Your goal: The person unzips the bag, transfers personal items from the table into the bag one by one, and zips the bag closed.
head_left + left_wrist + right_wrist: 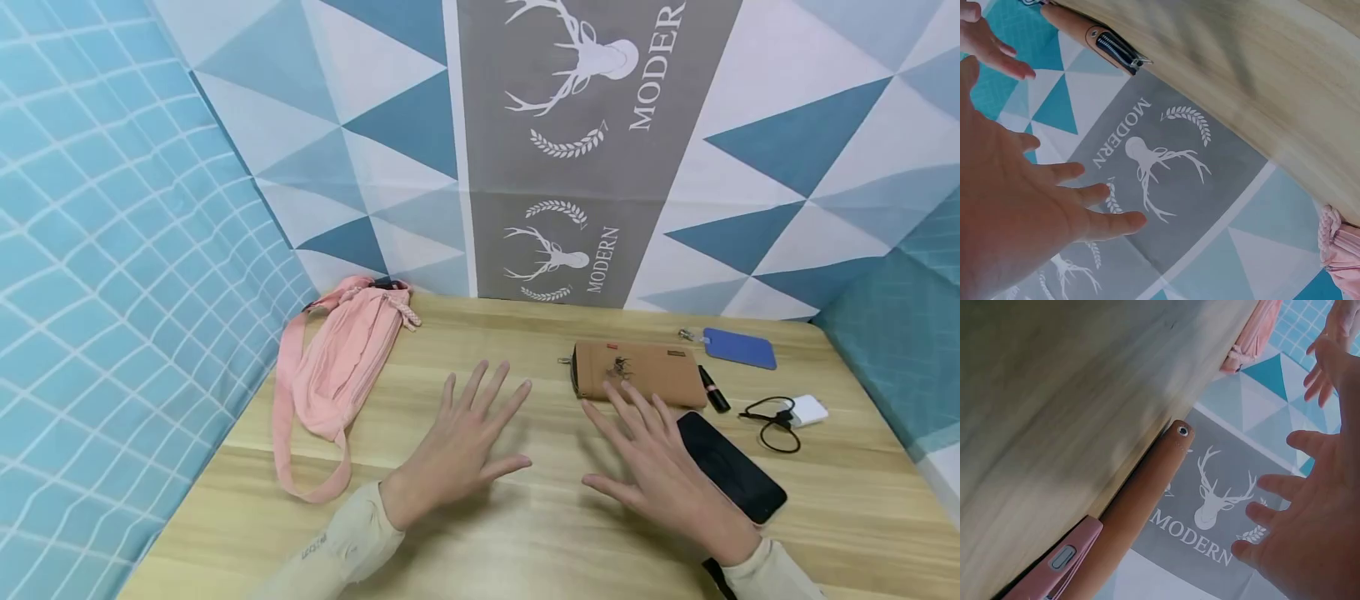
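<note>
Both hands hover above the wooden table with fingers spread, holding nothing. My left hand (461,446) is left of the middle, to the right of a pink waist bag (341,358) with a looped strap. My right hand (656,462) is held in front of a brown zip wallet (645,375), its fingertips overlapping the wallet's near edge in the head view. Partly behind that hand lies a smartphone (731,467), dark screen up; the right wrist view shows its pink edge (1060,559). The wallet's zipped end (1113,50) shows in the left wrist view.
Right of the wallet lies a small black tube (713,389) with a coppery band. A blue card holder (741,348) with a clip is behind it. Farther right are a white charger (810,411) and a black cable (776,425). Patterned cloth walls (397,167) border the table.
</note>
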`<state>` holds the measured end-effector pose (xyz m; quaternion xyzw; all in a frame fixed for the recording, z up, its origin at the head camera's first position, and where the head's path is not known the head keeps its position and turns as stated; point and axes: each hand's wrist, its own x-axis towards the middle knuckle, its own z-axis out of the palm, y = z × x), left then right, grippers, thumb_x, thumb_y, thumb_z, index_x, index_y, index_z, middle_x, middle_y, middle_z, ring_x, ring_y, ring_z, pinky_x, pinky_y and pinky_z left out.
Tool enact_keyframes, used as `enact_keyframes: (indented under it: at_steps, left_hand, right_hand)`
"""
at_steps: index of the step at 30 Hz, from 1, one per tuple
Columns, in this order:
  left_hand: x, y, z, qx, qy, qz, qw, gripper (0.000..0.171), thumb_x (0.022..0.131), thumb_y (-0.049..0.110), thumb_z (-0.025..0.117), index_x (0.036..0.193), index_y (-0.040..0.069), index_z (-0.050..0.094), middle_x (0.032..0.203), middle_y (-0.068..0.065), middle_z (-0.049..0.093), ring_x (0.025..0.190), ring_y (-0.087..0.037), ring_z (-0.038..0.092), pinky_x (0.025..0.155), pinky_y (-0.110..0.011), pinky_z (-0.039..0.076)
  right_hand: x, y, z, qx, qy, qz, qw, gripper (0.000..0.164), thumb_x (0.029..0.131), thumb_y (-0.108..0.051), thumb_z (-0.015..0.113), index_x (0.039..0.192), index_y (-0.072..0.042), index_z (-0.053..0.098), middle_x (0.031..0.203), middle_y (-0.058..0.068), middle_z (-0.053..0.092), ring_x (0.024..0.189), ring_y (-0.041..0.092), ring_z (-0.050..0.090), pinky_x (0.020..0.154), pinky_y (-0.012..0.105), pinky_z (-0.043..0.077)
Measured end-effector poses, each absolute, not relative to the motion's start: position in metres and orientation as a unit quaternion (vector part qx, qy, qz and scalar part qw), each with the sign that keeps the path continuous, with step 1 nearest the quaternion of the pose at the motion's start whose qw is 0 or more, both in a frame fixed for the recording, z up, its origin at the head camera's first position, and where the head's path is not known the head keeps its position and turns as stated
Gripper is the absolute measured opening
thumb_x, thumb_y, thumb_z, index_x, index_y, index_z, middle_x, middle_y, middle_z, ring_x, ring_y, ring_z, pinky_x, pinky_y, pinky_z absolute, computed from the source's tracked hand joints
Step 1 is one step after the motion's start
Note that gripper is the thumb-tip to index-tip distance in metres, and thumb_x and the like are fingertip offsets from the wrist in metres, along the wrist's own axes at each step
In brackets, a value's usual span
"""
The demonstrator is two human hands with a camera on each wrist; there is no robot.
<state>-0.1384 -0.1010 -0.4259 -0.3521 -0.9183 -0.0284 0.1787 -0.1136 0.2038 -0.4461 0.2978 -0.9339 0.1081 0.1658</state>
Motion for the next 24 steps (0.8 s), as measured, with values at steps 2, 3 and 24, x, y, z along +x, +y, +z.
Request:
enact_keyframes:
  at_steps: [2, 3, 24]
  left_hand:
    - [-0.138, -0.102, -0.424, -0.348, -0.920, -0.029, 0.178, 0.090, 0.090, 0.067, 0.054, 0.160, 0.021, 0.021, 0.163, -0.018, 0.019, 0.147, -0.044, 0.021, 0.106, -0.072, 0.025]
    - [-0.138, -0.103, -0.423, -0.344, -0.922, -0.027, 0.177, 0.089, 0.090, 0.066, 0.056, 0.159, 0.020, 0.022, 0.162, -0.019, 0.022, 0.147, -0.044, 0.022, 0.106, -0.072, 0.026]
    - [-0.179, -0.191, -0.378, -0.176, -0.978, -0.110, 0.023, 0.083, 0.100, 0.048, 0.053, 0.155, -0.003, 0.019, 0.156, -0.033, 0.023, 0.139, -0.052, 0.030, 0.110, -0.059, 0.032]
  right_hand:
    - [-0.113, 0.203, -0.447, 0.299, -0.934, 0.108, 0.164, 0.090, 0.083, -0.066, 0.066, 0.155, -0.021, 0.036, 0.165, 0.011, 0.016, 0.148, 0.041, 0.018, 0.117, 0.062, 0.006]
    - [-0.113, 0.202, -0.447, 0.300, -0.934, 0.109, 0.163, 0.090, 0.083, -0.065, 0.066, 0.155, -0.021, 0.036, 0.165, 0.011, 0.016, 0.147, 0.041, 0.019, 0.117, 0.062, 0.006]
    - [-0.110, 0.176, -0.440, 0.335, -0.924, 0.141, 0.115, 0.082, 0.089, -0.046, 0.071, 0.157, -0.021, 0.032, 0.161, 0.012, 0.027, 0.146, 0.040, 0.025, 0.111, 0.065, 0.022]
